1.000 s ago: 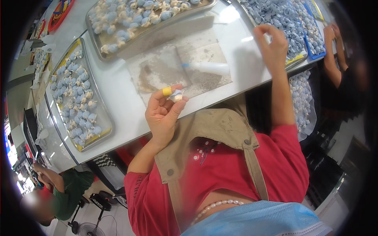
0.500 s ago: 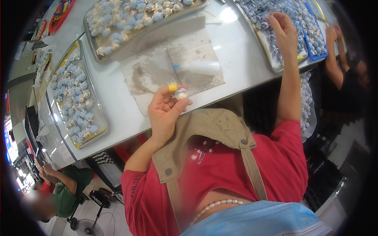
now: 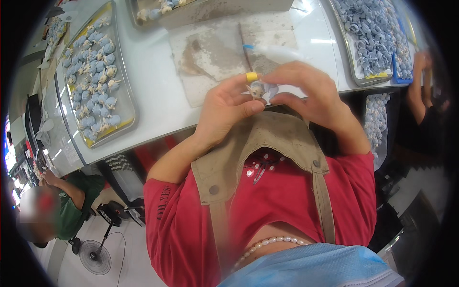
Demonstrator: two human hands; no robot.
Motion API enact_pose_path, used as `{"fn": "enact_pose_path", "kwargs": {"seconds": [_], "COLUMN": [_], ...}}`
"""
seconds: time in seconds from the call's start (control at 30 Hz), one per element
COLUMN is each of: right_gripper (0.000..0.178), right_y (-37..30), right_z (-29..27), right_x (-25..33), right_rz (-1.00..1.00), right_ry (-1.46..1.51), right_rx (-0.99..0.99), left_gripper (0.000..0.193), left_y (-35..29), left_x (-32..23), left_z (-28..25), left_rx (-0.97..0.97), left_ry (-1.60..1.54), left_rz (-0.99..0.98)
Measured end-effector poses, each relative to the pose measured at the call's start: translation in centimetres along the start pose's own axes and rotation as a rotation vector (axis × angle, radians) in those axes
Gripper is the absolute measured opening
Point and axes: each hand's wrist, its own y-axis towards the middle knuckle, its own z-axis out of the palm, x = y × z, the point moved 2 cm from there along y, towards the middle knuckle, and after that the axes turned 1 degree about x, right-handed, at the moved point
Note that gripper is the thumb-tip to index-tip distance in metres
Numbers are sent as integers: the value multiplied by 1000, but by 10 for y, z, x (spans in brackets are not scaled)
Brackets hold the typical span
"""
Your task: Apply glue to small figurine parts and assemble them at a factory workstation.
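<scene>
Pinched between the fingers of my left hand (image 3: 224,105) is a small doll head (image 3: 256,91), with a pale face and blue-grey hair. One fingertip of that hand wears a yellow wrap (image 3: 251,76). Against the head's right side, my right hand (image 3: 313,93) grips a curved blue-grey hair piece (image 3: 272,91) between thumb and fingers. Both hands meet over the table's front edge. Beyond them a translucent bottle with a blue tip (image 3: 277,54) lies on a stained sheet (image 3: 210,60).
A tray (image 3: 132,107) of similar heads stands at left, another tray (image 3: 191,10) at the far middle. At right, a tray (image 3: 354,75) holds many blue-grey pieces, beside a blue tray (image 3: 396,71). Co-workers' arms (image 3: 417,95) show at right; another person (image 3: 71,205) sits lower left.
My right hand has come from the right-hand tray to the doll head, bringing a hair piece. The left hand has shifted rightward in view with the head, whose face now shows.
</scene>
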Motion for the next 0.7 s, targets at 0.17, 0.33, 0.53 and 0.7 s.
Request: {"fn": "enact_pose_path", "kwargs": {"seconds": [0.17,0.33,0.53,0.7], "right_gripper": [35,36,30,23], "right_y": [9,15,-8,-14], "right_z": [18,33,36,37], "right_x": [14,20,7,14], "right_rz": [-187,-168,72,75], "right_ry": [-219,-237,-180,-315], "right_rx": [64,43,-230,-288], "left_gripper": [45,42,41,39], "left_y": [-7,-9,-8,-2], "left_x": [1,0,-2,4], "left_z": [-7,-12,-6,-1], "left_rx": [-3,-64,-78,-72], "left_ry": [50,175,132,170], "left_rz": [85,134,272,258]}}
